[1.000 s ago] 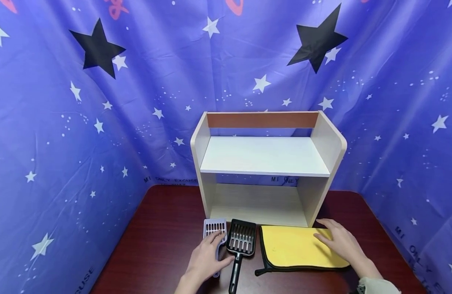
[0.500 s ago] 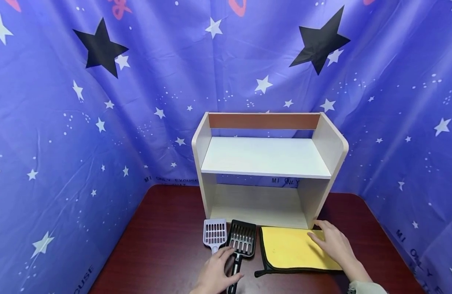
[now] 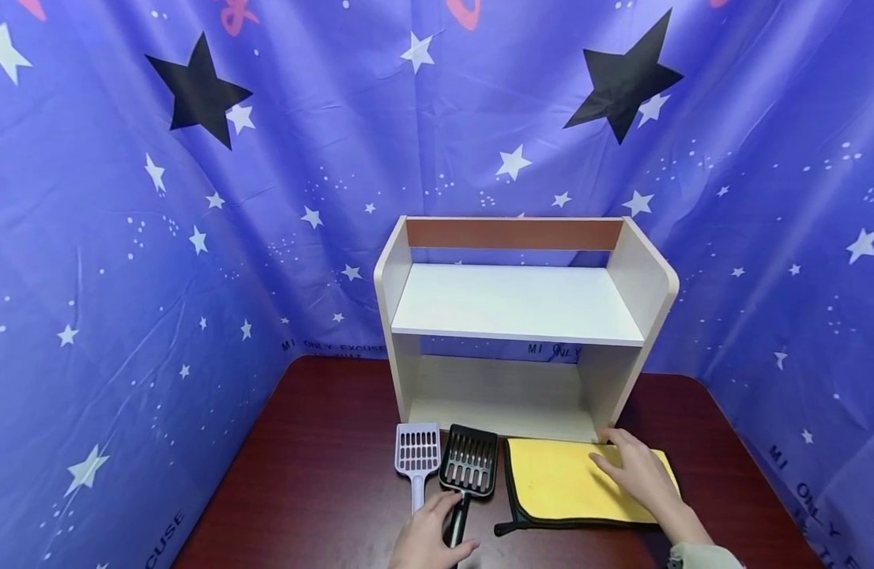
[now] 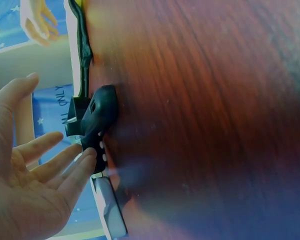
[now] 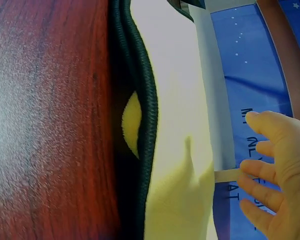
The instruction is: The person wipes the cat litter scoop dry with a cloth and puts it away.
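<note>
So the black scoop lies near-to-far on the tabletop, handle just right of the left hand with its loose, empty fingers, the relaxed, empty right hand being farther off above the yellow cloth.

A shiny blue-violet fabric curtain printed with white stars fills the top and both sides of the head view, hanging in soft folds. A large black five-pointed star sits at its upper left and a second large black five-pointed star at its upper right, with red lettering cut off along the top edge. Right of the frame's centre stands a pale wood-grain two-tier shelf unit with a white upper board and a reddish-brown back rail. Beneath it, a dark red wood-grain table spreads across the lower part.
</note>
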Demonstrator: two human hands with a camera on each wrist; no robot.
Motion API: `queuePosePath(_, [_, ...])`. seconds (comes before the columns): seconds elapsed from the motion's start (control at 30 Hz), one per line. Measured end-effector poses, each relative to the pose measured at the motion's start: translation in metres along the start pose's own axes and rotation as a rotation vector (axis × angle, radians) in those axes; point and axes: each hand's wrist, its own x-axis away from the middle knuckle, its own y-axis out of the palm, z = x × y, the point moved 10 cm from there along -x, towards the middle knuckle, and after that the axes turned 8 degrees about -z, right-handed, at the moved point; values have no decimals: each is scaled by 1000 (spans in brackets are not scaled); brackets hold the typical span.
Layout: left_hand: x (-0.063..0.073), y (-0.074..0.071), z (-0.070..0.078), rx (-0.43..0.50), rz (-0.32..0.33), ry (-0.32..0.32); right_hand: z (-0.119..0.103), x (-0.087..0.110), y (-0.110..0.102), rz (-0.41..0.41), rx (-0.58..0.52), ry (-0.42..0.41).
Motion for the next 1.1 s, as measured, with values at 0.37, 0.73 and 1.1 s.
queuePosePath(0.37, [3,5,-3,52,-7,-46,-3,-5,22,-53,-47,-20])
queuePosePath(0.73, [3,10,-10,111,-6,-98,-4,-7,36,-92,-32,-20])
queuePosePath(1.1, [-1,20,-12,101,19,-152,-5,-11,41,-75,-10,-12])
